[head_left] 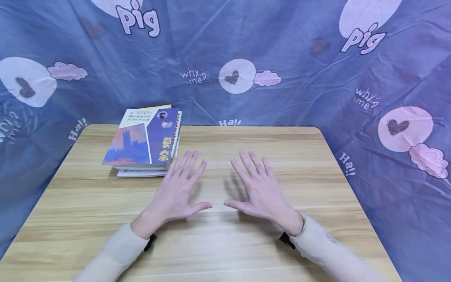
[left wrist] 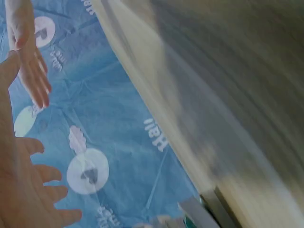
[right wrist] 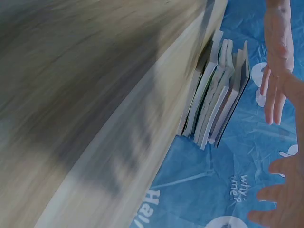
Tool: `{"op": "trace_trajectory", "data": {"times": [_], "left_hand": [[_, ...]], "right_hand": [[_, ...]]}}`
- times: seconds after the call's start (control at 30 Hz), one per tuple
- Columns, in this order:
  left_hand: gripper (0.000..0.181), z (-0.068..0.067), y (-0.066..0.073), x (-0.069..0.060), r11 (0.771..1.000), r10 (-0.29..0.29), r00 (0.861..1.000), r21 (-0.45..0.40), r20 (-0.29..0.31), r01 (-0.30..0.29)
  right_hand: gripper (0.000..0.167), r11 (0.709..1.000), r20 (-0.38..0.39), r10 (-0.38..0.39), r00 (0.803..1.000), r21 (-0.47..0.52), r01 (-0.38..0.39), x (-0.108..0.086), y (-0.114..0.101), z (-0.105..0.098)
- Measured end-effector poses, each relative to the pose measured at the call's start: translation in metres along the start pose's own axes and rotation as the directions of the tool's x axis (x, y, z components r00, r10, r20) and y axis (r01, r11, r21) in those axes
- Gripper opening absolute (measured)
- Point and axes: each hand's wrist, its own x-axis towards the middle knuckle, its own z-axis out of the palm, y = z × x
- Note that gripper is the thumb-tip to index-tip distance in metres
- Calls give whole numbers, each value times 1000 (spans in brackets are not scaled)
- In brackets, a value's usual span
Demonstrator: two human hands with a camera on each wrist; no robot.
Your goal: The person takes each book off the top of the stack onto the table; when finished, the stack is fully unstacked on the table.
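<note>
Both hands are held above the wooden table, palms down with fingers spread, and neither holds anything. The left hand (head_left: pixel 177 192) is nearest the stack of books (head_left: pixel 135 143), its fingertips overlapping the stack's right front corner in the head view; whether they touch cannot be told there. To the right, the right hand (head_left: pixel 262 192) stands apart, thumb pointing toward the left thumb. The top book has a white and purple cover with a painted tower. Seen from the right wrist, the stack (right wrist: pixel 213 95) shows several book edges of differing thickness.
The light wooden table (head_left: pixel 218 250) has rounded back corners. A blue cloth (head_left: pixel 299 90) printed with hearts, clouds and words hangs behind it and along both sides. Shadows of the hands fall on the tabletop. A dark strap piece (head_left: pixel 150 243) shows under the left sleeve.
</note>
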Motion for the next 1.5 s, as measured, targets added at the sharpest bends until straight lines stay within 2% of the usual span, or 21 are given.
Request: {"op": "trace_trajectory", "data": {"times": [0.17, 0.33, 0.43, 0.53, 0.67, 0.73, 0.8, 0.93, 1.0, 1.13, 1.23, 1.33, 1.37, 1.43, 1.5], "left_hand": [[112, -13, -17, -11, 998, -37, 999, -52, -10, 36], [108, -30, -42, -23, 990, -107, 994, -95, -3, 106], [105, -38, -58, -31, 976, -171, 985, -137, 22, 172], [102, -47, -73, -39, 953, -237, 971, -184, 40, 241], [99, -57, -91, -50, 915, -314, 949, -255, 35, 312], [98, -61, -99, -55, 888, -358, 933, -294, 41, 354], [97, -65, -107, -61, 858, -399, 916, -335, 42, 389], [94, -70, -125, -71, 799, -473, 880, -403, 38, 447], [91, -70, -134, -76, 773, -500, 865, -440, 21, 458], [83, -69, -149, -87, 722, -564, 825, -496, -19, 482], [78, -67, -159, -94, 687, -602, 797, -536, -42, 491], [75, -63, -168, -100, 654, -624, 780, -578, -47, 489], [74, -62, -171, -102, 641, -634, 772, -587, -43, 494], [73, -59, -176, -105, 618, -652, 757, -606, -39, 501], [72, -55, -181, -108, 593, -665, 746, -632, -36, 499]], "right_hand": [[109, 991, 30, 28, 999, 131, -31, 14, -11, 3], [105, 955, 50, 58, 997, 287, -70, 27, -23, 9], [99, 913, 49, 91, 995, 395, -103, 35, -30, 13], [91, 846, 46, 137, 990, 514, -141, 43, -36, 18], [79, 719, 76, 202, 976, 665, -201, 53, -44, 23], [73, 643, 100, 216, 971, 735, -218, 59, -48, 25], [68, 560, 126, 218, 968, 796, -230, 66, -52, 27], [60, 374, 190, 222, 956, 889, -264, 81, -59, 30], [56, 296, 228, 236, 945, 909, -293, 89, -62, 31], [52, 164, 309, 261, 915, 919, -357, 105, -68, 34], [51, 27, 378, 258, 889, 917, -397, 117, -71, 36], [49, -104, 440, 246, 864, 898, -428, 127, -74, 38], [49, -134, 454, 243, 857, 891, -434, 130, -75, 39], [47, -176, 485, 245, 839, 874, -453, 136, -77, 42], [46, -206, 509, 248, 824, 859, -469, 142, -78, 44]]}}
